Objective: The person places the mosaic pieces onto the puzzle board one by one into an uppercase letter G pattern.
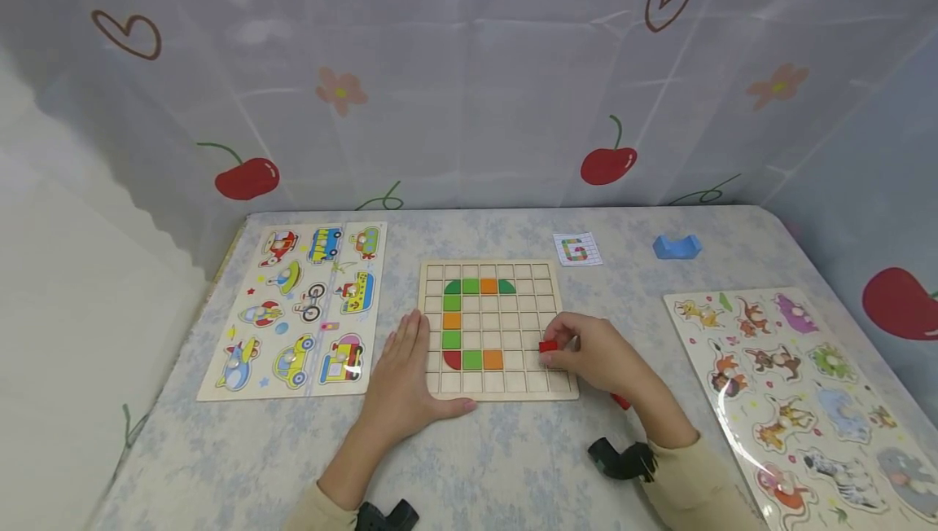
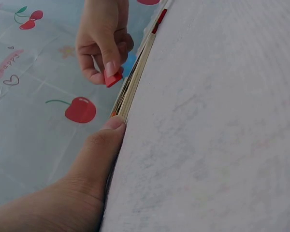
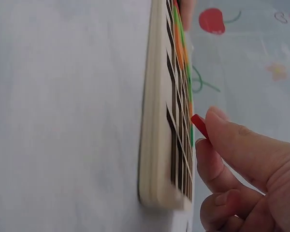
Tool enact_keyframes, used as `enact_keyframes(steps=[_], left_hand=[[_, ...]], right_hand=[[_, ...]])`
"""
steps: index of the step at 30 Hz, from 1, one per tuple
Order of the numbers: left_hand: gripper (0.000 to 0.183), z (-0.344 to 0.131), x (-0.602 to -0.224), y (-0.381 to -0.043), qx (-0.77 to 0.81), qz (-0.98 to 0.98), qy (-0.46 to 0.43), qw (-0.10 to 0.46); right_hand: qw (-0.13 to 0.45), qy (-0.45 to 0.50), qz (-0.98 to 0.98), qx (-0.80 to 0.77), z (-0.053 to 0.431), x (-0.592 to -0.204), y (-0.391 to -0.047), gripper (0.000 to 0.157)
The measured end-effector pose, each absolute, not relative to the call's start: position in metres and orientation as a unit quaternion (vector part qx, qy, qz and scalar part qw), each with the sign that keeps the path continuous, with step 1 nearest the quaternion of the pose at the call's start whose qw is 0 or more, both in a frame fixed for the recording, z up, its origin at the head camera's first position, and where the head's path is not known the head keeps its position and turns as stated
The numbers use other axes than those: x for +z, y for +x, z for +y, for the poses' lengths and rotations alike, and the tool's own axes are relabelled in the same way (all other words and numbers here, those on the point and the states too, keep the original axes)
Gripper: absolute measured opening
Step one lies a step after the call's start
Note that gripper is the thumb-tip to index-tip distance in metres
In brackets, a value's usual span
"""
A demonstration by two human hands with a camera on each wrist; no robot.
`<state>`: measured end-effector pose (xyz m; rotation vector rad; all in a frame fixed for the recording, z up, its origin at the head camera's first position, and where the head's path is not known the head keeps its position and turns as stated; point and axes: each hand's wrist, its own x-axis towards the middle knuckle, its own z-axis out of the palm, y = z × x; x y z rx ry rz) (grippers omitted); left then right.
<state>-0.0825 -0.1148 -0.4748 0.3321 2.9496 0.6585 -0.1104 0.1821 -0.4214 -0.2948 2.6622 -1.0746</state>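
A wooden grid board (image 1: pixel 511 321) lies in the middle of the table in the head view. Green, orange and red pieces fill some of its cells along the top, left side and bottom, among them a rounded red corner piece (image 1: pixel 453 360). My left hand (image 1: pixel 398 380) lies along the board's left edge, fingers straight, with the thumb at the front edge. Over the board's right side, my right hand (image 1: pixel 589 348) pinches a small red piece (image 1: pixel 548 346) between thumb and fingers. Another red piece (image 1: pixel 620 401) lies on the table, partly hidden by the right wrist.
Behind the board lies a small pattern card (image 1: pixel 578 249) with a coloured G-like figure. A blue holder (image 1: pixel 677 247) stands farther right. A vehicle puzzle board (image 1: pixel 252 344) lies at the left, an animal puzzle board (image 1: pixel 740 368) at the right. A printed curtain (image 1: pixel 469 124) hangs behind the table.
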Motion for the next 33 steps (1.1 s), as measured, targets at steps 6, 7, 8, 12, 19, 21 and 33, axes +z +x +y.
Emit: enact_keyframes(steps=[6,7,8,12,19,21,33], left_hand=[[0.140,-0.114,-0.474,-0.083,0.214,0.969,0.107,0.055],[0.140,-0.114,-0.474,-0.083,0.214,0.970,0.106,0.055],[0.140,-0.114,-0.474,-0.083,0.214,0.970,0.106,0.054],[0.140,-0.114,-0.474,-0.082,0.214,0.970,0.107,0.053],[0.140,-0.114,-0.473,-0.082,0.213,0.970,0.106,0.052],[0.139,-0.113,-0.473,-0.082,0.214,0.970,0.107,0.051],[0.140,-0.114,-0.474,-0.082,0.213,0.970,0.110,0.043]], right_hand=[[0.134,-0.126,0.911,-0.369,0.156,-0.425,-0.109,0.019],[0.135,-0.128,0.912,-0.365,0.153,-0.426,-0.109,0.019],[0.134,-0.131,0.914,-0.361,0.151,-0.426,-0.109,0.019],[0.126,-0.138,0.921,-0.342,0.144,-0.428,-0.109,0.019],[0.121,-0.135,0.928,-0.327,0.138,-0.430,-0.110,0.019],[0.118,-0.138,0.929,-0.322,0.138,-0.430,-0.110,0.019],[0.101,-0.169,0.929,-0.313,0.138,-0.430,-0.109,0.012]])
